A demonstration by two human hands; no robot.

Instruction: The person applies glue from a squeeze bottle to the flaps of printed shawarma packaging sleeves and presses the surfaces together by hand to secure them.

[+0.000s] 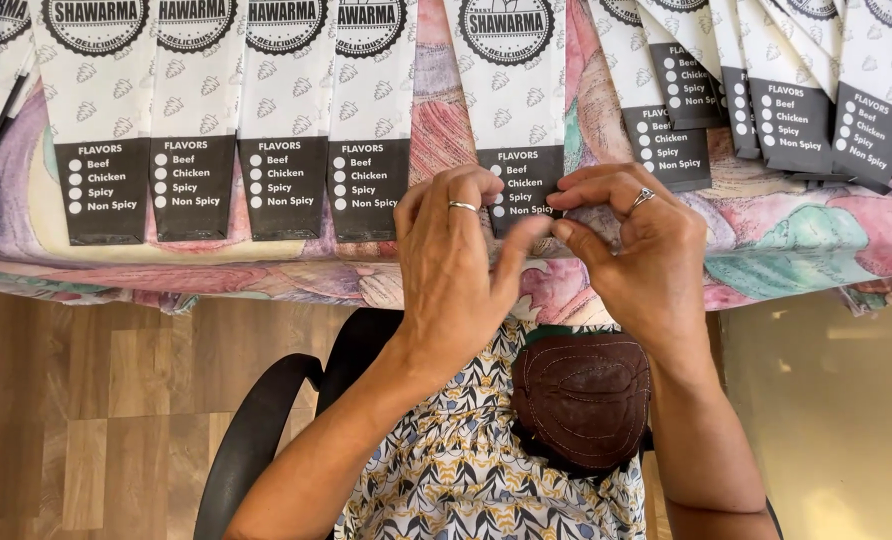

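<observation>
Pinching the bottom edge of one white paper sleeve [511, 120] with a black lower panel, the left hand [456, 265] and right hand [641, 250] meet at the near edge of the floral-covered table [786, 240], fingertips closed on it (the work seems midway). Four sleeves [236, 120] already lie in a row toward the left edge; a fanned stack [796, 90] waits near the far right corner.

Both arms are bare to past the elbow, with no sleeves in sight. The left hand [453, 262] wears a plain silver band on one finger; the right hand [638, 258] wears a silver ring with a small raised setting. The garment [456, 470] is white, patterned with yellow and dark blue leaf shapes.
</observation>
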